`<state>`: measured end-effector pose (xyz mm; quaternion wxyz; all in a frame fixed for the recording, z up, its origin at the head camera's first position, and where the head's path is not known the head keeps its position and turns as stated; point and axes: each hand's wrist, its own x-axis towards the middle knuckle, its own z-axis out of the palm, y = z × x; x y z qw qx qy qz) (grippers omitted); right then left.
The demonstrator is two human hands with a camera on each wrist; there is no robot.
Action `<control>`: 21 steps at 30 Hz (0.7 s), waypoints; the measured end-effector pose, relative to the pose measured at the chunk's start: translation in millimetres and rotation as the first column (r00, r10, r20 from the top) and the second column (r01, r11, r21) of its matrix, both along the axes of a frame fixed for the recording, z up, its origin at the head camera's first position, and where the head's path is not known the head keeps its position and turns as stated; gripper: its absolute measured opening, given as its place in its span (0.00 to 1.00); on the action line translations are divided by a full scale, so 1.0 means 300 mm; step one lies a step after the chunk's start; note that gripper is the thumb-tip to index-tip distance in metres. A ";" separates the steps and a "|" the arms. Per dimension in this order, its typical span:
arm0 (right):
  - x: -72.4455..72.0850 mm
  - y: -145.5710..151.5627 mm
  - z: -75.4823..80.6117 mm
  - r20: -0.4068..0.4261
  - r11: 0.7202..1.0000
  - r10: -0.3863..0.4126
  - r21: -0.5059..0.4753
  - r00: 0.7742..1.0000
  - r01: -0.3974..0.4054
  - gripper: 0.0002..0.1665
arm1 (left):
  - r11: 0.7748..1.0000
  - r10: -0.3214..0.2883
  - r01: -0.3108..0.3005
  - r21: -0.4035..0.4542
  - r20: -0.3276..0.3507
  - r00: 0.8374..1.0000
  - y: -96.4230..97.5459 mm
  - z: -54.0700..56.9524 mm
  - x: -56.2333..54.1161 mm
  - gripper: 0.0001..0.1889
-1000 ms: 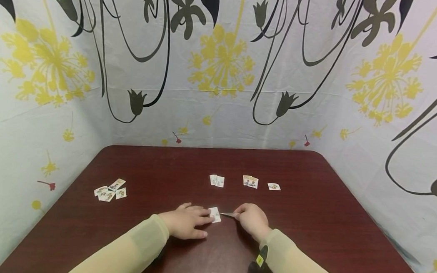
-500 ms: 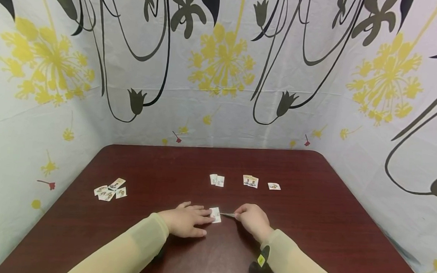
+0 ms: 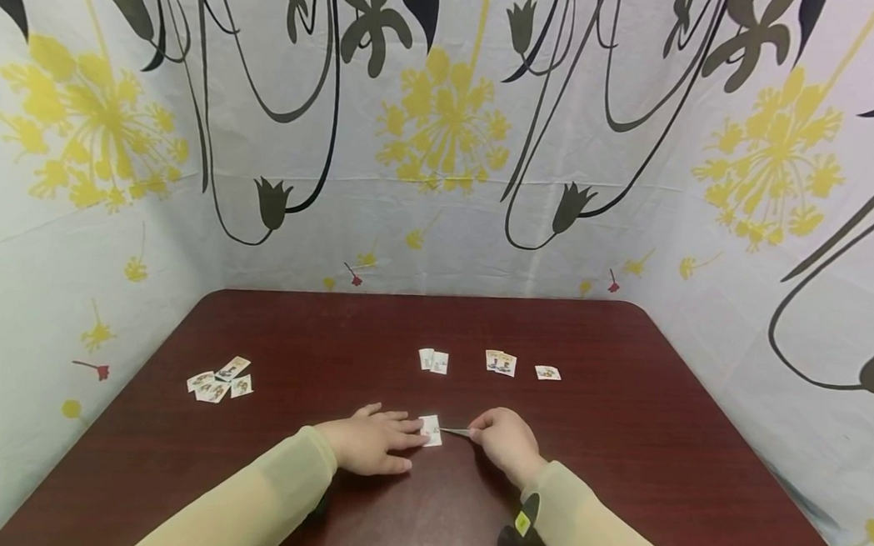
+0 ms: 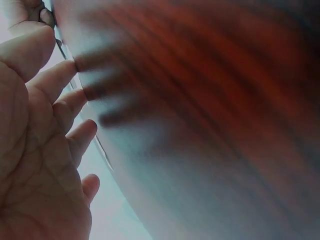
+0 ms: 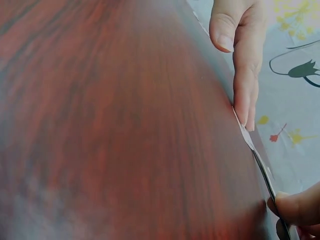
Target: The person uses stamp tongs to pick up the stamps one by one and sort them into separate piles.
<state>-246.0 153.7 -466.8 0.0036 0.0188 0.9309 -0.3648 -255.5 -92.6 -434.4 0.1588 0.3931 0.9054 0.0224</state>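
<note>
A small white picture card (image 3: 431,430) lies on the dark red table in front of me. My left hand (image 3: 374,444) is spread flat with straight fingers, and two fingertips press on the card's left side. My right hand (image 3: 505,440) pinches slim metal tweezers (image 3: 456,431) held low and pointing left, their tips at the card's right edge. Seen edge-on in the right wrist view, the card (image 5: 242,130) rises slightly where it meets the tweezers (image 5: 265,175). The left wrist view shows the left palm (image 4: 40,150) with fingertips down at the tabletop; the card is hidden there.
Farther back lie a pair of cards (image 3: 439,362), another overlapping pair (image 3: 505,365) and a single card (image 3: 548,373). Several loose cards (image 3: 213,391) are heaped at the left. A patterned cloth (image 3: 440,223) hangs around the table's far sides.
</note>
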 end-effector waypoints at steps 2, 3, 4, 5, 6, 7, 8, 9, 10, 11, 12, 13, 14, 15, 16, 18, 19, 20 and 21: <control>0.001 0.000 0.000 -0.003 1.000 0.001 -0.002 1.000 -0.001 0.05 | 1.000 0.000 0.000 0.001 -0.001 1.000 -0.002 0.002 0.001 0.27; 0.001 0.000 -0.001 -0.005 1.000 0.001 -0.001 1.000 -0.001 0.05 | 1.000 -0.001 0.001 0.003 -0.002 1.000 -0.004 0.003 0.002 0.28; 0.000 -0.001 0.000 -0.005 1.000 -0.001 -0.002 1.000 0.001 0.05 | 1.000 -0.001 0.001 0.005 0.001 1.000 -0.006 0.003 0.002 0.28; -0.001 -0.001 0.000 -0.006 1.000 -0.002 -0.004 1.000 0.002 0.05 | 1.000 0.001 -0.001 0.009 0.006 1.000 -0.009 0.005 0.002 0.28; -0.003 -0.001 0.001 -0.006 1.000 -0.005 -0.005 1.000 0.005 0.05 | 1.000 0.003 -0.003 0.012 0.009 1.000 -0.011 0.006 0.002 0.28; -0.005 -0.001 0.002 -0.004 1.000 -0.008 -0.008 1.000 0.008 0.05 | 1.000 0.006 -0.006 0.014 0.013 1.000 -0.015 0.007 0.001 0.28; -0.009 -0.001 0.002 -0.004 1.000 -0.012 -0.010 1.000 0.012 0.05 | 1.000 0.010 -0.010 0.018 0.014 1.000 -0.019 0.008 0.000 0.28; -0.012 -0.001 0.003 -0.003 1.000 -0.016 -0.014 1.000 0.016 0.05 | 1.000 0.014 -0.014 0.020 0.013 1.000 -0.023 0.007 -0.001 0.28; -0.015 -0.001 0.004 -0.003 1.000 -0.019 -0.019 1.000 0.019 0.05 | 1.000 0.019 -0.019 0.023 0.014 1.000 -0.028 0.006 -0.002 0.28; -0.020 -0.001 0.005 0.000 0.999 -0.024 -0.026 1.000 0.024 0.05 | 0.999 0.025 -0.025 0.024 0.013 1.000 -0.033 0.005 -0.003 0.28; -0.024 0.000 0.005 0.001 0.999 -0.027 -0.029 1.000 0.027 0.05 | 0.999 0.030 -0.030 0.025 0.012 0.999 -0.038 0.004 -0.004 0.28; -0.029 0.001 0.006 0.004 0.999 -0.033 -0.034 0.999 0.033 0.05 | 0.999 0.036 -0.036 0.027 0.009 0.999 -0.044 0.003 -0.005 0.28; -0.034 0.002 0.005 0.005 0.999 -0.036 -0.040 0.999 0.037 0.05 | 0.999 0.039 -0.039 0.028 0.005 0.999 -0.050 0.002 -0.005 0.28; -0.038 0.002 0.005 0.008 0.998 -0.040 -0.045 0.999 0.040 0.05 | 0.999 0.042 -0.042 0.029 0.004 0.999 -0.055 0.001 -0.005 0.28; -0.044 0.003 0.004 0.009 0.998 -0.043 -0.050 0.999 0.043 0.05 | 0.998 0.044 -0.044 0.032 0.001 0.999 -0.061 -0.001 -0.006 0.28; -0.053 0.005 0.004 0.010 0.997 -0.044 -0.062 0.999 0.045 0.05 | 0.998 0.050 -0.049 0.037 -0.004 0.999 -0.073 -0.002 -0.006 0.28; -0.058 0.005 0.005 0.014 0.996 -0.048 -0.071 0.999 0.048 0.05 | 0.998 0.051 -0.051 0.040 -0.008 0.999 -0.080 -0.003 -0.005 0.28; -0.062 0.005 0.005 0.015 0.996 -0.048 -0.078 0.999 0.049 0.05 | 0.998 0.056 -0.056 0.044 -0.006 0.998 -0.086 -0.002 -0.005 0.28; -0.065 0.004 0.007 0.017 0.995 -0.050 -0.085 0.999 0.051 0.05 | 0.997 0.061 -0.061 0.047 -0.004 0.998 -0.092 -0.002 -0.005 0.28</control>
